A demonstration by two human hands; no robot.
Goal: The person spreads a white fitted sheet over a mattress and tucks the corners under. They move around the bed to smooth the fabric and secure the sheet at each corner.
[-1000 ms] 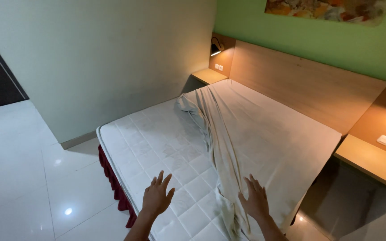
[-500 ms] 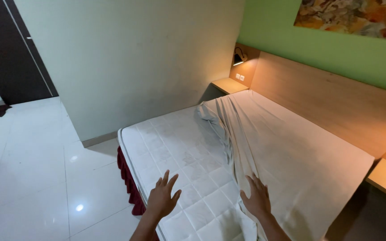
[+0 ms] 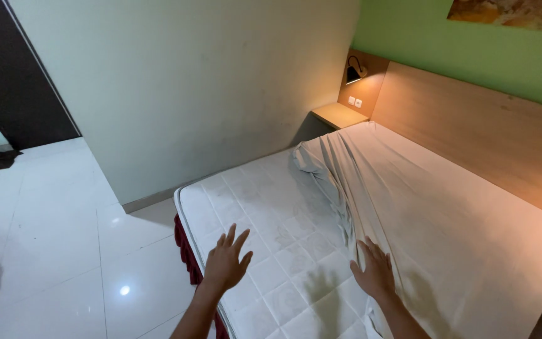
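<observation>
A white quilted mattress [image 3: 265,207] lies on the bed, bare on its left part. A pale sheet [image 3: 446,213] covers the right part, its loose edge bunched in a ridge down the middle. My left hand [image 3: 227,262] hovers with fingers spread above the mattress's near left edge and holds nothing. My right hand [image 3: 374,273] lies flat with fingers apart at the sheet's bunched edge, touching it or just above it.
A wooden headboard [image 3: 484,132] runs along the green wall. A small wooden shelf [image 3: 339,115] with a lit wall lamp [image 3: 354,72] sits in the corner. A dark red bed skirt [image 3: 186,251] hangs at the bed's near side. White tiled floor [image 3: 64,251] lies left, with a dark doorway [image 3: 14,81].
The view has swung left, showing more floor and doorway. Both hands have stayed spread over the near end of the bed, the right hand still at the sheet's edge.
</observation>
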